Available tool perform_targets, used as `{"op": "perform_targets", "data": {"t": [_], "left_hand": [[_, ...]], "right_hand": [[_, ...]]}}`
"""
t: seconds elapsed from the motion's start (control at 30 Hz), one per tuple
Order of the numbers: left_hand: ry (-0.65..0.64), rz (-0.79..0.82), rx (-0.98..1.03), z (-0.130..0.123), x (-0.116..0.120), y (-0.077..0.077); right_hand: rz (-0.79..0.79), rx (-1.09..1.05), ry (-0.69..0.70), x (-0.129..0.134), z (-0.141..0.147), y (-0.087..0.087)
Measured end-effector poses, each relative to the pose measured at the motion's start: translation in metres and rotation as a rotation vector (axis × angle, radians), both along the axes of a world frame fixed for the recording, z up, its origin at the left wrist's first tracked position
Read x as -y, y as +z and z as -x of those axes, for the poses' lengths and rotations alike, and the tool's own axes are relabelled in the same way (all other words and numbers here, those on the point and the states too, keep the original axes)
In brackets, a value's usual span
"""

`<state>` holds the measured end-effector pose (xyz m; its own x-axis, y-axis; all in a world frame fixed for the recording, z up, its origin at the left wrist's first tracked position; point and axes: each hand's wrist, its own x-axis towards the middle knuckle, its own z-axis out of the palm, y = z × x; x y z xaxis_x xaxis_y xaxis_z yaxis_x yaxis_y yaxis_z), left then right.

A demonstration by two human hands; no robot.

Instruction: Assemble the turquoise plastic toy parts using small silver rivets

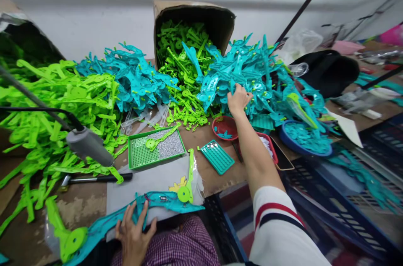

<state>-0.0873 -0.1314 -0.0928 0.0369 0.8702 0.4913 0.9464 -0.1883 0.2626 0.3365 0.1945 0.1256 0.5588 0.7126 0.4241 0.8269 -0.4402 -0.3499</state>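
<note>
My left hand (136, 228) rests at the lower middle with its fingers spread, the tips touching a long turquoise plastic part (107, 220). Light-green arms with round discs, one green arm (68, 238) at the left and another green arm (185, 192) at the right, sit at that part's ends. A small metal spring-like piece (163, 198) shows in it. My right hand (239, 99) reaches forward to a heap of turquoise parts (220, 79). Its fingers are apart and touch the heap; no piece is visibly gripped.
Green parts (85, 94) pile up on the left; a carton (193, 4) spills more. A green tray (135, 161) holds small metal pieces. Nearby are a hammer (97, 178), a turquoise grid tray (217, 157), a red bowl (217, 120) and a blue basin (283, 136). A grey lamp (90, 144) overhangs the left.
</note>
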Motion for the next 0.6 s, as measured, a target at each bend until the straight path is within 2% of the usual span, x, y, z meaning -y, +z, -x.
{"op": "perform_targets", "data": {"t": [0.17, 0.3, 0.4, 0.5, 0.6], "left_hand": [[0.009, 0.127, -0.020, -0.002, 0.002, 0.021], [0.031, 0.299, -0.001, 0.000, 0.001, 0.037], [0.059, 0.391, 0.009, -0.001, 0.001, 0.045], [0.060, 0.438, -0.026, -0.002, 0.001, 0.057], [0.055, 0.515, -0.085, -0.004, 0.000, 0.073]], "right_hand": [[-0.168, -0.115, 0.113, 0.016, 0.017, 0.017], [-0.328, -0.132, 0.131, 0.049, 0.028, 0.016], [-0.425, -0.066, 0.222, 0.095, 0.032, 0.009], [-0.503, -0.008, 0.196, 0.157, 0.042, 0.001], [-0.504, -0.028, 0.185, 0.224, 0.062, -0.010]]}}
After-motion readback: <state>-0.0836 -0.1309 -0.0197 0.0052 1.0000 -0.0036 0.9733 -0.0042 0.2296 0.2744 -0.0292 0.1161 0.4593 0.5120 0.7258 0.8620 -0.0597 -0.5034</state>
